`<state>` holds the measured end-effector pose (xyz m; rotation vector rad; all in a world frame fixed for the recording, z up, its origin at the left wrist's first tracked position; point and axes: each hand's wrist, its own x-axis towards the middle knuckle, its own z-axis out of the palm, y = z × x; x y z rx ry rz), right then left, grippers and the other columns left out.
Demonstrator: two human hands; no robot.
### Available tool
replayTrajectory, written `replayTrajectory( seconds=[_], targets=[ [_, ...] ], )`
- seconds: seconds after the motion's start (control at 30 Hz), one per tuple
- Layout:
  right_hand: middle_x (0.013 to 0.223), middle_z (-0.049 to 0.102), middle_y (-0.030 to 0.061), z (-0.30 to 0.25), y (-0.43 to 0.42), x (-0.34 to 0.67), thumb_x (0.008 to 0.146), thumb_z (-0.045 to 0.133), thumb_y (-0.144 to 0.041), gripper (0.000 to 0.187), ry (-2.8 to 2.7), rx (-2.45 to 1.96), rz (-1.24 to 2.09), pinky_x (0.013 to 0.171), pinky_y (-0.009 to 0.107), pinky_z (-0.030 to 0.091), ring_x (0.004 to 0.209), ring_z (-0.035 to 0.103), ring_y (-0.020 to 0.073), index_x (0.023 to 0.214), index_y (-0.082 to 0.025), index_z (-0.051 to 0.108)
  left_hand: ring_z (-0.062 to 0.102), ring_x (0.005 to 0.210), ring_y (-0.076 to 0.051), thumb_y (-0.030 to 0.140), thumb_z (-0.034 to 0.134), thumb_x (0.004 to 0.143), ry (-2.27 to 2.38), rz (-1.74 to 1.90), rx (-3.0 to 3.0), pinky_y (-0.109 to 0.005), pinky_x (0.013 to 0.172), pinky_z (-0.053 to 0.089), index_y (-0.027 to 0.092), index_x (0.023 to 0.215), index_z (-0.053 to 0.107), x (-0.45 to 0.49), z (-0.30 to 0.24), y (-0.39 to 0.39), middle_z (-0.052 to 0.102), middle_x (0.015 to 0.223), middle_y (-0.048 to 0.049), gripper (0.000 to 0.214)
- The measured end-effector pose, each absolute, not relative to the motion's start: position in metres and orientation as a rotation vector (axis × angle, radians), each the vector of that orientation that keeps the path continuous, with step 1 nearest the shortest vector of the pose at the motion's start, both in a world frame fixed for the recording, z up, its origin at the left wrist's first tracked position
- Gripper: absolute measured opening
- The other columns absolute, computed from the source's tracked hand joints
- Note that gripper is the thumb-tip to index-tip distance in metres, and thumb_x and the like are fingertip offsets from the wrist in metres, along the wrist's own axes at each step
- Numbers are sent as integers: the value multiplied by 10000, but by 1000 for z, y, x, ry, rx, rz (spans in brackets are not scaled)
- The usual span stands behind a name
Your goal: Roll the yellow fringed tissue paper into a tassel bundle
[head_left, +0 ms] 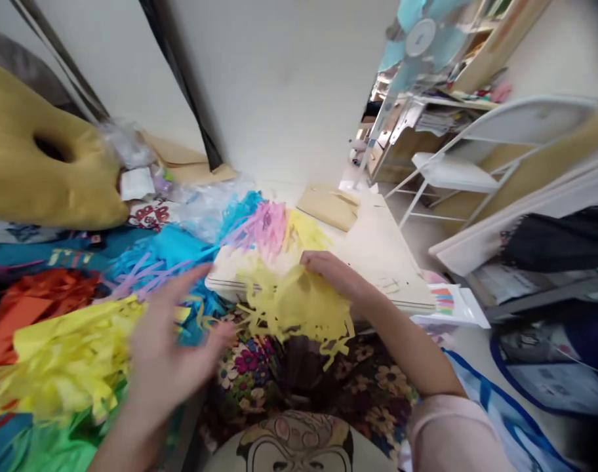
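Observation:
Fringed yellow tissue paper (pixel 309 298) hangs from my right hand (pixel 331 272), whose fingers are pinched on its upper edge above my lap. My left hand (pixel 174 347) is blurred by motion, fingers and thumb spread, with nothing between them. It hovers in front of a pile of yellow fringed paper (pixel 77 347) on the left. On the white table (pixel 378 262) ahead lie bunches of fringe in pink (pixel 267 226), pale yellow (pixel 303 229) and blue (pixel 244 210). More blue fringed paper (pixel 166 246) with lilac strips spreads left of the table.
Orange paper (pixel 21 308) and green paper (pixel 73 439) surround the yellow pile. A brown cardboard piece (pixel 328 204) lies on the table. Right of it are a plastic packet with coloured strips (pixel 446 305), a white folding chair (pixel 466 170) and a fan (pixel 419 39). A yellow cushion (pixel 58 183) sits at left.

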<state>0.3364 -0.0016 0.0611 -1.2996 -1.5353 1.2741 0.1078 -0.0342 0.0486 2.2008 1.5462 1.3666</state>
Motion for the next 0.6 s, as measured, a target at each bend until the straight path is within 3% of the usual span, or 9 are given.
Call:
replayTrajectory(
  seconds=[0.07,0.17,0.23,0.37,0.5,0.6],
  targets=[
    [486,346,-47,64,-10,337,646,349,-167,155,-1693,-1347,1221,428,200,280,468,342,73,491,-178,358,523,904,-252,477,509,622,1288,1118,2585,-352,758,391,181,1069,445,152,52,-39,574,989,-82,540],
    [516,369,-37,69,-24,346,707,314,-195,197,-1895,-1447,988,472,212,300,514,371,84,517,-180,360,562,607,-201,406,404,726,1327,768,2717,-287,541,357,187,731,556,184,45,-28,605,628,-52,267],
    [571,443,-25,71,-35,353,733,357,-271,169,-1936,-1505,830,489,221,321,544,417,95,597,-185,411,521,482,-174,372,365,748,1379,618,2709,-263,459,274,200,567,506,191,41,-20,540,481,-27,287],
    [750,558,29,72,-54,361,626,547,-341,256,-2060,-1596,484,552,255,360,648,496,143,820,-189,475,490,451,-170,390,377,724,1340,543,2710,-255,442,190,204,537,475,198,44,-18,510,454,-21,281],
    [701,588,26,69,-58,371,666,464,-180,115,-2138,-1628,394,573,252,364,639,512,136,753,-184,539,435,431,-150,359,404,686,1231,361,2602,-247,438,172,203,497,446,206,53,-18,446,426,2,249],
    [678,606,28,69,-57,383,664,429,-120,160,-2191,-1631,412,577,245,370,622,517,127,695,-173,577,368,428,-113,332,422,659,1091,228,2487,-230,429,183,188,461,402,209,56,-14,375,419,27,246]
  ],
)
